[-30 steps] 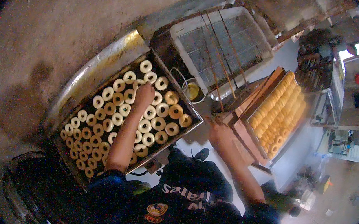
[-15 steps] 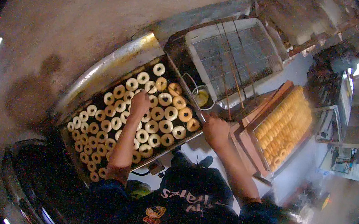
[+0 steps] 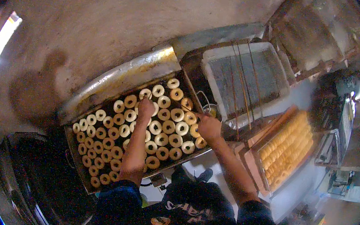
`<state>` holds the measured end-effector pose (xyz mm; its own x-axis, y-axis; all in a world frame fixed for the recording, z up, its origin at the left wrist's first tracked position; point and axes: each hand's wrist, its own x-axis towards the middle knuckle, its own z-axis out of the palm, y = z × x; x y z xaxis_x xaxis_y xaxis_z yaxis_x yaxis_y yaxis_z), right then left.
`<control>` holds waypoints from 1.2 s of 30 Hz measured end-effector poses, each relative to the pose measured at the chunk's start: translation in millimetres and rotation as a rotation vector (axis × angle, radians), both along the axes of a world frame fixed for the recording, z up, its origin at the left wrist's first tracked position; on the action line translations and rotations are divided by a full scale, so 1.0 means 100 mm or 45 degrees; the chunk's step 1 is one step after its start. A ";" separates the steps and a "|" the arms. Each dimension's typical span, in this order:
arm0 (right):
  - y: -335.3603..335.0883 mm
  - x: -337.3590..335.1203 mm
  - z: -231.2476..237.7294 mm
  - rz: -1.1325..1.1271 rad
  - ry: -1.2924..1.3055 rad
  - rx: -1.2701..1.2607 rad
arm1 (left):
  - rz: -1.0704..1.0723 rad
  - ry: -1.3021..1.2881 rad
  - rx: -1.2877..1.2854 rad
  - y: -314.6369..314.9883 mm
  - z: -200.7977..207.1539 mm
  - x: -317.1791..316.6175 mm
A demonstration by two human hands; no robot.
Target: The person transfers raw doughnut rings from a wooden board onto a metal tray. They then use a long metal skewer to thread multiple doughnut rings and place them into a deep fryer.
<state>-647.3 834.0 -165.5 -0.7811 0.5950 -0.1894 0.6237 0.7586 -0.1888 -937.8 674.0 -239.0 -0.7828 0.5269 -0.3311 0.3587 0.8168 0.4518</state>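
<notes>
Rows of ring doughnuts (image 3: pixel 168 127) float in dark oil in a wide rectangular fryer (image 3: pixel 69 144); some are pale, others golden brown. My left hand (image 3: pixel 146 107) is closed above the far middle of the fryer, by a pale doughnut (image 3: pixel 145 94). What looks like the tip of a thin stick pokes out past its fingers. Over the fryer's right rim, my right hand (image 3: pixel 209 125) grips a thin stick (image 3: pixel 191 110) that points left to the golden doughnuts at that side. My left forearm covers some doughnuts.
Right of the fryer is a metal pot (image 3: pixel 210 110) with a wire handle. Beyond it lies a white-rimmed rack tray (image 3: pixel 244 75) with several long thin rods across it. A tray of golden doughnuts (image 3: pixel 287 149) stands at right. A dark, shiny-edged vessel (image 3: pixel 43 181) sits at lower left.
My right hand has come from beside the fryer to over its right rim, its stick now reaching the doughnuts. The left hand stays over the far rows. The whole view has shifted slightly.
</notes>
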 end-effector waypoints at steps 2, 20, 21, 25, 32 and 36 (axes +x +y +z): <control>-0.03 0.03 0.04 -0.010 -0.035 -0.003 | -0.018 0.113 0.088 -0.05 -0.13 0.10; -0.10 1.46 1.09 -0.081 -0.627 -0.279 | -0.401 0.282 0.016 -0.54 -0.54 1.51; -0.08 1.59 1.16 -0.021 -0.591 -0.236 | -0.440 0.360 0.002 -0.57 -0.51 1.63; 0.04 2.40 0.71 0.199 -0.258 -0.063 | -0.237 0.151 0.104 -0.38 -0.20 2.05; 0.05 2.22 1.09 0.139 -0.203 -0.171 | -0.437 0.289 -0.097 -0.64 -0.07 2.15; 0.21 2.10 0.39 0.203 -0.093 0.042 | -0.063 0.340 0.148 -0.26 0.04 1.90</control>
<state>-437.1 854.6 -126.5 -0.8508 0.4717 -0.2317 0.5064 0.8538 -0.1210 -747.8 648.4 -235.3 -0.8065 0.5889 -0.0521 0.5155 0.7436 0.4259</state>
